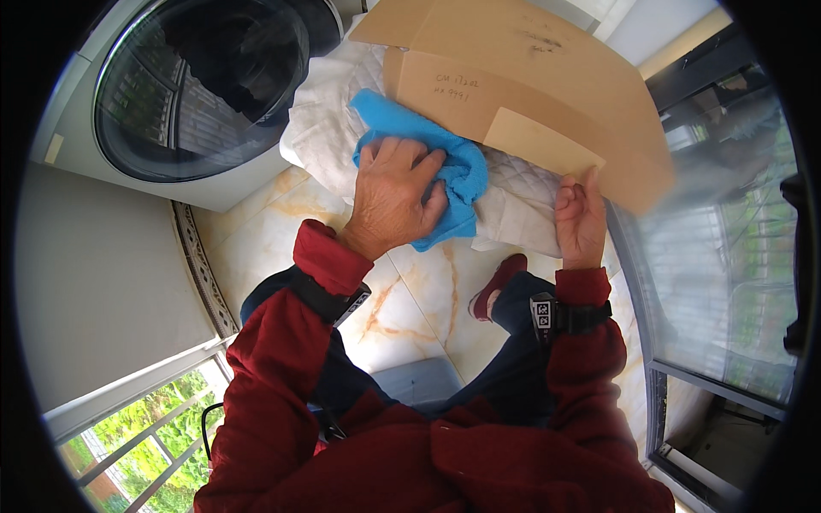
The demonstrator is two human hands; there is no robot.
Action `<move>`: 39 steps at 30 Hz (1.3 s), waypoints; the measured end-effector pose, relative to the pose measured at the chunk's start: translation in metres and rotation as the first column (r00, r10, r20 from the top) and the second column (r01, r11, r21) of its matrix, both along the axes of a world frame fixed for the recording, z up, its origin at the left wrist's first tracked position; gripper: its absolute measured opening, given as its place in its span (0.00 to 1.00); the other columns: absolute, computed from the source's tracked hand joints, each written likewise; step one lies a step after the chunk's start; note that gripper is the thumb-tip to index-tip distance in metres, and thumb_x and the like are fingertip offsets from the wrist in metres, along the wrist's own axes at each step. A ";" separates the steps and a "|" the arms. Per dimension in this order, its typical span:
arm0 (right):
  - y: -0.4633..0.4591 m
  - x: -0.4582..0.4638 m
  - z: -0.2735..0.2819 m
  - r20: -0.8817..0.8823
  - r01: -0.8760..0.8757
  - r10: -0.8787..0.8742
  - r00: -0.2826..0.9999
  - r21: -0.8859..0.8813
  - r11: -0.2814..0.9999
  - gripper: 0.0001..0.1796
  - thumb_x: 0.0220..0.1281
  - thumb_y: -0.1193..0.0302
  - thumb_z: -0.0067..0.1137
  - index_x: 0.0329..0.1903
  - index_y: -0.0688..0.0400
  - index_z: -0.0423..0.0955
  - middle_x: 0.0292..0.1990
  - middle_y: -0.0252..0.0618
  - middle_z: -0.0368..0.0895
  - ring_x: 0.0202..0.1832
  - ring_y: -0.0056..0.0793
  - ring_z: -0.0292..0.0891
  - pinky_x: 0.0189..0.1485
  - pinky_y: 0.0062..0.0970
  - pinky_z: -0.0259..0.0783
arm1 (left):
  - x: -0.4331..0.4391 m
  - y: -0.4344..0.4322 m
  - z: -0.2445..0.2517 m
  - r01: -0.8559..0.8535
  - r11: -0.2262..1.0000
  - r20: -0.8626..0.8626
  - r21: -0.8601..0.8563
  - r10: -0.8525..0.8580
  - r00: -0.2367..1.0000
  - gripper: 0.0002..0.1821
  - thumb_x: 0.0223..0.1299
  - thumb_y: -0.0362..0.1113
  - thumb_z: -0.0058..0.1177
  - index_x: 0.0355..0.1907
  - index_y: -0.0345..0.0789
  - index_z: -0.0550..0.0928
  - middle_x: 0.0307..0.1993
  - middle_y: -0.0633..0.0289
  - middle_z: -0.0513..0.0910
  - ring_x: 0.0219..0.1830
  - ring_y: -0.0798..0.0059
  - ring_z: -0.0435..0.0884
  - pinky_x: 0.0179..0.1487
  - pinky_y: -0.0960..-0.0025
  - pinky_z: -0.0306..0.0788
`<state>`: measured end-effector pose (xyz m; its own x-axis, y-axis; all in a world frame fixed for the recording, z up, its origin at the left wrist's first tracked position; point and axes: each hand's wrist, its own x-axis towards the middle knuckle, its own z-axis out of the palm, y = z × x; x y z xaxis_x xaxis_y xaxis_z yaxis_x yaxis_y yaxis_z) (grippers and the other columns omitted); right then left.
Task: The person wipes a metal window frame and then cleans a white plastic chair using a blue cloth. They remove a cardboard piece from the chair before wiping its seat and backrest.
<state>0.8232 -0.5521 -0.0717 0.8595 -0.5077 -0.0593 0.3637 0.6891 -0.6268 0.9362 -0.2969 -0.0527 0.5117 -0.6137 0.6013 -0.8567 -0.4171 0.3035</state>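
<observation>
A crumpled blue cloth [471,170] lies on white quilted fabric [333,128] in front of me. My left hand [397,192] rests on the cloth with its fingers curled into the folds, gripping it. At the right, my right hand [580,215] pinches the near corner of a flap on a brown cardboard box [442,83], with thumb and fingertips at the edge. The box lies over part of the quilted fabric and bears some handwriting. What is under the cloth and inside the box is hidden.
A front-loading washing machine [83,109] with a round glass door stands at the left. Glass door panels in a dark frame [648,346] are on the right. A barred window [147,442] is at lower left. Marble-patterned tiles [410,288] cover the floor, with a bluish plastic object [417,381] between my legs.
</observation>
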 end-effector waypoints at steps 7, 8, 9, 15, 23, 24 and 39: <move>-0.001 0.000 0.000 -0.008 -0.033 0.033 0.999 0.004 0.999 0.10 0.70 0.68 0.52 0.50 0.58 0.72 0.41 0.34 0.79 0.38 0.24 0.77 0.38 0.19 0.76 | 0.017 0.013 0.000 -0.107 0.994 -0.040 -0.023 0.106 0.994 0.12 0.43 0.34 0.56 0.34 0.36 0.84 0.33 0.58 0.76 0.40 0.58 0.74 0.46 0.58 0.66; -0.001 0.000 0.000 -0.005 -0.035 0.035 0.999 0.005 0.999 0.10 0.70 0.68 0.52 0.50 0.58 0.72 0.41 0.34 0.79 0.38 0.24 0.77 0.38 0.19 0.76 | 0.020 0.015 0.000 -0.129 0.991 -0.048 -0.024 0.127 0.991 0.13 0.43 0.34 0.56 0.35 0.36 0.85 0.33 0.58 0.77 0.40 0.58 0.74 0.46 0.58 0.66; -0.001 0.000 0.000 0.000 -0.039 0.039 0.999 0.005 0.999 0.10 0.70 0.68 0.52 0.50 0.58 0.72 0.41 0.34 0.79 0.38 0.24 0.77 0.38 0.19 0.76 | 0.023 0.018 -0.001 -0.151 0.988 -0.056 -0.026 0.149 0.987 0.13 0.43 0.34 0.56 0.35 0.35 0.85 0.32 0.58 0.77 0.40 0.58 0.74 0.45 0.59 0.66; -0.001 -0.001 0.000 0.007 -0.044 0.044 0.999 -0.002 0.999 0.10 0.70 0.68 0.52 0.50 0.58 0.72 0.40 0.34 0.79 0.38 0.25 0.77 0.38 0.19 0.76 | 0.045 0.038 -0.006 -0.367 0.930 -0.077 0.011 0.366 0.927 0.14 0.46 0.36 0.55 0.36 0.35 0.87 0.31 0.55 0.80 0.40 0.57 0.77 0.45 0.58 0.67; -0.001 -0.001 0.001 0.009 -0.053 0.053 0.999 0.016 0.998 0.10 0.71 0.68 0.51 0.49 0.58 0.73 0.41 0.35 0.80 0.38 0.25 0.77 0.38 0.20 0.76 | 0.068 0.052 -0.009 -0.541 0.841 0.062 0.007 0.540 0.840 0.14 0.48 0.36 0.56 0.38 0.33 0.86 0.42 0.55 0.79 0.47 0.56 0.74 0.51 0.57 0.68; -0.001 -0.001 0.000 0.017 -0.059 0.059 0.998 0.017 0.998 0.10 0.71 0.68 0.51 0.49 0.58 0.73 0.41 0.35 0.80 0.38 0.25 0.77 0.38 0.20 0.76 | 0.066 0.050 -0.009 -0.517 0.856 0.091 -0.001 0.515 0.852 0.14 0.48 0.35 0.56 0.37 0.33 0.86 0.42 0.55 0.79 0.47 0.56 0.74 0.51 0.57 0.67; -0.001 0.000 -0.001 -0.012 -0.024 0.024 1.000 0.012 1.000 0.10 0.70 0.67 0.52 0.49 0.57 0.72 0.41 0.34 0.80 0.37 0.24 0.77 0.36 0.20 0.75 | -0.020 -0.013 -0.003 -0.048 0.997 -0.017 -0.067 0.047 0.999 0.19 0.43 0.33 0.67 0.37 0.27 0.77 0.45 0.50 0.77 0.45 0.53 0.73 0.49 0.58 0.69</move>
